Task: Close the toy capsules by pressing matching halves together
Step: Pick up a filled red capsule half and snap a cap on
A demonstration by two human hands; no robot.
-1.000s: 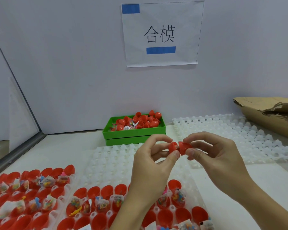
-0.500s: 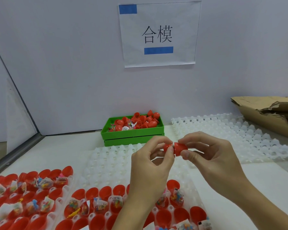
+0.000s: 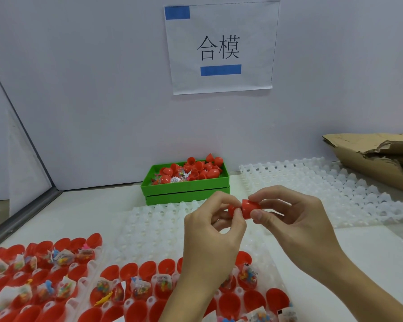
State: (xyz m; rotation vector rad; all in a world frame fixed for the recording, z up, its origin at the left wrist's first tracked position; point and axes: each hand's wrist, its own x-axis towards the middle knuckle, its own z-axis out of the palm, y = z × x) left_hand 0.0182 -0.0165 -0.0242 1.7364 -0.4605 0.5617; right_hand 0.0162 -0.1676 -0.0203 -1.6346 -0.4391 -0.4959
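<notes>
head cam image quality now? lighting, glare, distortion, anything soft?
Head view: light is even and diffuse, with only soft shadows under the hands; no harsh glare, just faint sheen on the red capsule held between the left hand and right hand; wide-angle bending shows in the slanted wall edge at left; the wall sign reads sharp; the toy packets in the near tray look slightly soft.

both hands [image 3: 254, 231] and forearms are bare, no sleeves, rings or gloves.
</notes>
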